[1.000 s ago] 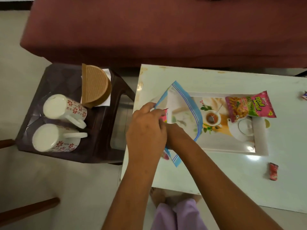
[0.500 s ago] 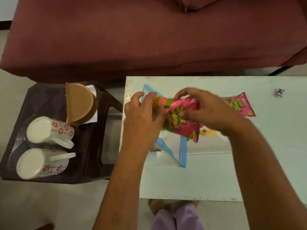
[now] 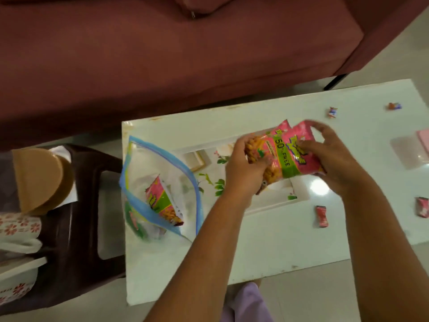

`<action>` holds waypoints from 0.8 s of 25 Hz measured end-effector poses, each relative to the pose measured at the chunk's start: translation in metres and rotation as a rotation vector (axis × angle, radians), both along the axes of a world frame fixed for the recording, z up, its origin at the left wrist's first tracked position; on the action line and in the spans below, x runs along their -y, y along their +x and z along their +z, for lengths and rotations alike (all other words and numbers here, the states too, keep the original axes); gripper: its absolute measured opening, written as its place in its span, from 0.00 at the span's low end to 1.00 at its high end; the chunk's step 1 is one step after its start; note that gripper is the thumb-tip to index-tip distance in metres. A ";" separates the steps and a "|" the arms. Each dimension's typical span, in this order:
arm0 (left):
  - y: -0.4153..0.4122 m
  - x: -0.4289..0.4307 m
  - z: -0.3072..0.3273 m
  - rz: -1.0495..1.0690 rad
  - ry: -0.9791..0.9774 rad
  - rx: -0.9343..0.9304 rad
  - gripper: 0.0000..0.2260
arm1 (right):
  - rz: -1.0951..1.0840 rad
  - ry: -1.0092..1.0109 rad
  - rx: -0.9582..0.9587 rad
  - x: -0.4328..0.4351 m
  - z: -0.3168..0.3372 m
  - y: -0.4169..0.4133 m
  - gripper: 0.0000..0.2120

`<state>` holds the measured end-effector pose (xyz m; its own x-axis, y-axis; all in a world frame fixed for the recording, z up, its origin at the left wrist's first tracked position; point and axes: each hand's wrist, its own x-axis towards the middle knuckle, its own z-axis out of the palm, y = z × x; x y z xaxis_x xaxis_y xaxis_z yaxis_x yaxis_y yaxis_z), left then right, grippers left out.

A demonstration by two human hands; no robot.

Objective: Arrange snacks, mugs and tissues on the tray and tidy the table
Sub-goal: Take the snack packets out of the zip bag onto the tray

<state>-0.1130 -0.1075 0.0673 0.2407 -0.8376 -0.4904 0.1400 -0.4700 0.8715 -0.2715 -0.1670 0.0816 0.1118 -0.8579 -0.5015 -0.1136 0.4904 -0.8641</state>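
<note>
Both hands hold pink and green snack packets [image 3: 286,154] above the white floral tray [image 3: 274,201] on the white table [image 3: 267,247]. My left hand [image 3: 243,173] grips the packets' near end. My right hand [image 3: 329,159] grips their far end. A clear zip bag with a blue seal [image 3: 160,182] lies open at the table's left end with another pink packet [image 3: 164,203] inside. On the dark stool [image 3: 76,240] to the left stand two white mugs with red flowers [image 3: 18,228] and a tan tissue holder [image 3: 39,177].
Small wrapped sweets [image 3: 322,216] lie scattered on the table's right part, with more sweets near the far edge [image 3: 332,112] and right edge [image 3: 422,206]. A pink item [image 3: 423,140] shows at the right border. A maroon sofa [image 3: 162,54] runs behind the table.
Both hands drew a pink packet out of the zip bag and carried it right, over the tray, beside the packet that lay there. The bag now lies open at the left.
</note>
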 end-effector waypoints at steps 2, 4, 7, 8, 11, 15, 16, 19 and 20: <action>-0.032 0.004 -0.030 -0.008 0.127 0.017 0.29 | -0.067 0.030 -0.164 -0.007 -0.035 -0.021 0.11; -0.053 0.002 -0.059 -0.019 0.187 0.047 0.32 | -0.098 0.020 -0.326 -0.015 -0.069 -0.039 0.09; -0.066 0.003 -0.093 0.004 0.280 0.098 0.29 | -0.068 -0.042 -0.459 -0.019 -0.102 -0.050 0.08; -0.066 0.005 -0.102 0.021 0.307 0.100 0.28 | -0.040 -0.056 -0.487 -0.018 -0.112 -0.052 0.07; -0.067 0.013 -0.120 0.054 0.342 0.055 0.28 | -0.007 -0.080 -0.529 -0.014 -0.136 -0.056 0.10; -0.071 0.021 -0.131 0.104 0.355 0.106 0.23 | -0.041 -0.113 -0.498 -0.010 -0.152 -0.058 0.13; -0.073 0.023 -0.133 0.113 0.362 0.112 0.22 | -0.045 -0.117 -0.493 -0.008 -0.153 -0.059 0.13; -0.080 0.022 -0.137 0.113 0.380 0.106 0.21 | -0.030 -0.132 -0.503 -0.005 -0.156 -0.064 0.14; -0.082 0.021 -0.137 0.109 0.383 0.103 0.20 | -0.027 -0.131 -0.512 -0.006 -0.156 -0.066 0.14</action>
